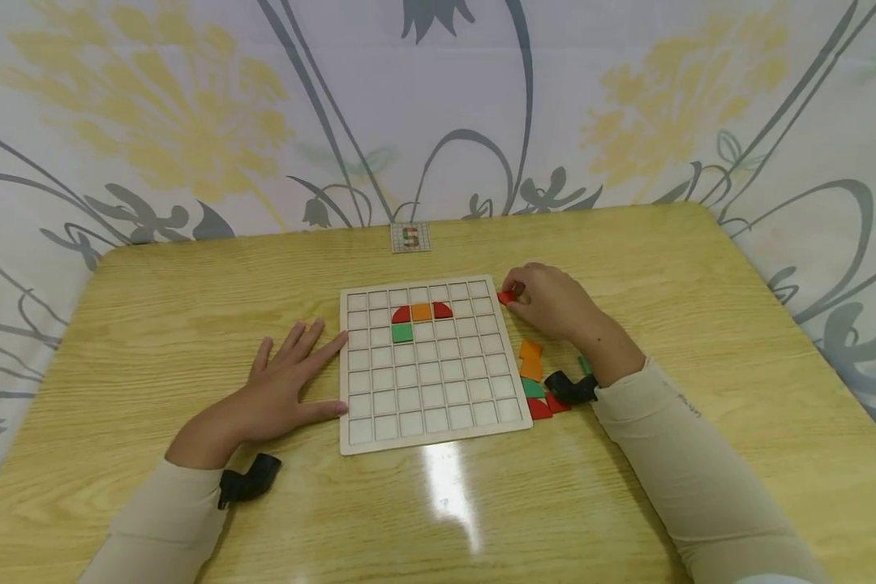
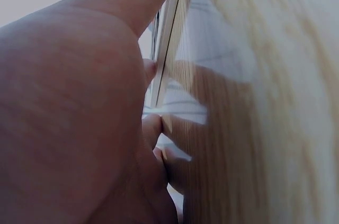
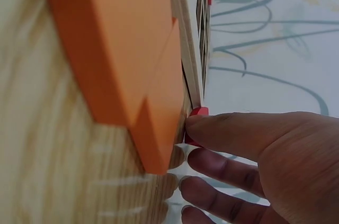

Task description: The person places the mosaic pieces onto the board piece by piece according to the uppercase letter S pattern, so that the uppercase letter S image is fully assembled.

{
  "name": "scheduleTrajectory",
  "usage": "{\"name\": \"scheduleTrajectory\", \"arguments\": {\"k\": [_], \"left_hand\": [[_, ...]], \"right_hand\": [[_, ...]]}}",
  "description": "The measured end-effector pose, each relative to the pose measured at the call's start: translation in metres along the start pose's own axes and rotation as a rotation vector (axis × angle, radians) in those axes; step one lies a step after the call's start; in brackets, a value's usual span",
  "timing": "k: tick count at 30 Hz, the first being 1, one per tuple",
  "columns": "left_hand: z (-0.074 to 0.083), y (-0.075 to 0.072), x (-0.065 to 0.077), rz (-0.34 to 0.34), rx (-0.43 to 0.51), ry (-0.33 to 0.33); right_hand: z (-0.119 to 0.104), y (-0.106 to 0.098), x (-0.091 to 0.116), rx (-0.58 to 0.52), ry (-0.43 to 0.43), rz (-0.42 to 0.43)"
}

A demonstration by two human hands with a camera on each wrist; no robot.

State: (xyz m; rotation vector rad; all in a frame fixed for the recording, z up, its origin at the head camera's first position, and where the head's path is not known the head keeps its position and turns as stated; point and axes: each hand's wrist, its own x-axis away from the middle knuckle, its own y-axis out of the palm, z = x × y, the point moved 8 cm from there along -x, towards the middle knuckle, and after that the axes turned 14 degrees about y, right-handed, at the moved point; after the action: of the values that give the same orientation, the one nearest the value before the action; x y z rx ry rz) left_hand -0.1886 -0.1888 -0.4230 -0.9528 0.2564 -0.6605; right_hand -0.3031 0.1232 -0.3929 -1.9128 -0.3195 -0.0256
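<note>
A white grid board [image 1: 344,373] with square cells lies on the table. Its upper rows hold a red quarter-circle [image 1: 401,315], an orange square [image 1: 421,311], another red quarter-circle [image 1: 443,310] and a green square [image 1: 402,332] under the first red one. Spread flat on the table, my left hand [image 1: 277,397] touches the board's left edge with thumb and index finger. At the upper right edge, my right hand [image 1: 555,304] pinches a small red tile [image 1: 507,298]; its full shape is hidden by the fingers. In the right wrist view the red tile [image 3: 198,111] is beside the board's edge.
Loose orange tiles [image 1: 530,361], a green tile [image 1: 532,388] and red tiles [image 1: 538,408] lie along the board's right side. Another green tile [image 1: 585,365] is partly hidden by the right wrist's black camera [image 1: 571,388]. A small pattern card [image 1: 410,238] lies at the table's far edge.
</note>
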Motion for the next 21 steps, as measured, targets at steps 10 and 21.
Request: {"name": "scheduleTrajectory", "arguments": {"k": [10, 21], "left_hand": [[0.0004, 0.0020, -0.0004, -0.005, 0.003, -0.004], [0.0005, 0.0001, 0.0004, -0.004, 0.006, -0.008]], "right_hand": [[0.0054, 0.0010, 0.0008, -0.025, 0.031, -0.011], [0.0048, -0.0013, 0.0009, -0.036, 0.047, 0.005]]}}
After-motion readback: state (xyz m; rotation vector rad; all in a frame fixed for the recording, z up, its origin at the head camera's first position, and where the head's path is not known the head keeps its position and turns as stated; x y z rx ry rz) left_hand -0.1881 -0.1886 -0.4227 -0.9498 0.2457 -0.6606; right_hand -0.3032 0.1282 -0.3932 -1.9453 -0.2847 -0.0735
